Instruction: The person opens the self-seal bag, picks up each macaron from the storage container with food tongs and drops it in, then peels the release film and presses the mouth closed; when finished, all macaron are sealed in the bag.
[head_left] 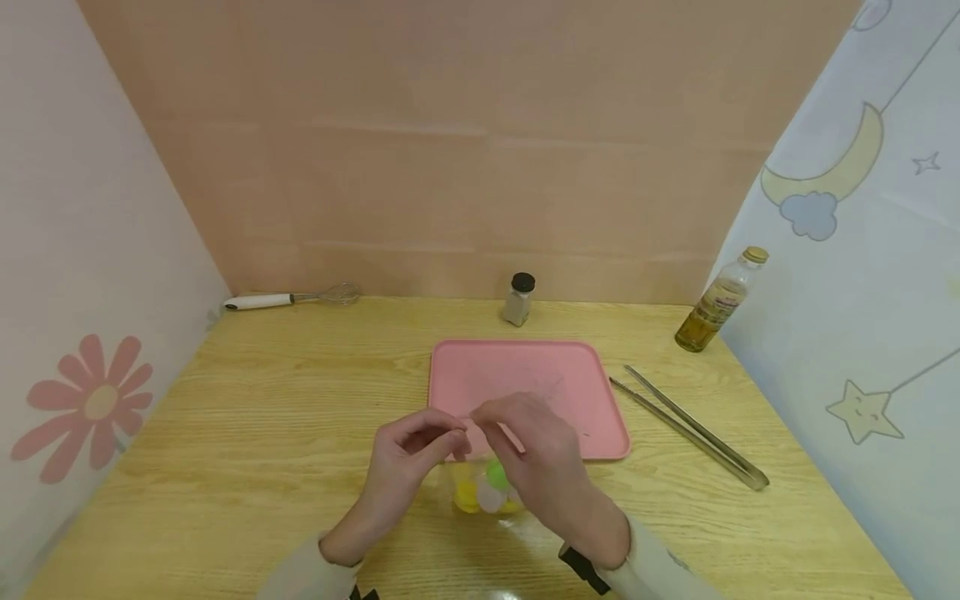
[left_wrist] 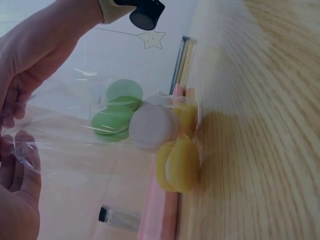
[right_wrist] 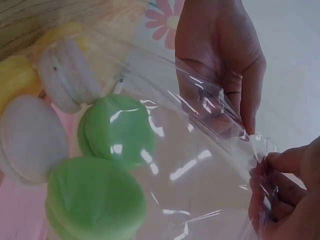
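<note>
A clear plastic bag (right_wrist: 200, 165) with several macarons inside hangs between both hands, over the near edge of the pink tray (head_left: 517, 362). Green macarons (right_wrist: 95, 200) sit higher in the bag, pale greyish ones (left_wrist: 150, 126) below them, and yellow ones (left_wrist: 184, 165) at its bottom, close over the table. My left hand (head_left: 405, 458) pinches one side of the bag's top between thumb and fingers. Opposite it, my right hand (head_left: 543, 458) pinches the gathered film at the other side, fingertips near the left hand's.
Behind the tray stands a small black-capped jar (head_left: 519, 300). Metal tongs (head_left: 693, 429) lie to the tray's right, with a gold-capped bottle (head_left: 720, 300) near the right wall. A white-handled whisk (head_left: 292, 298) lies at the back left of the wooden table (head_left: 262, 433).
</note>
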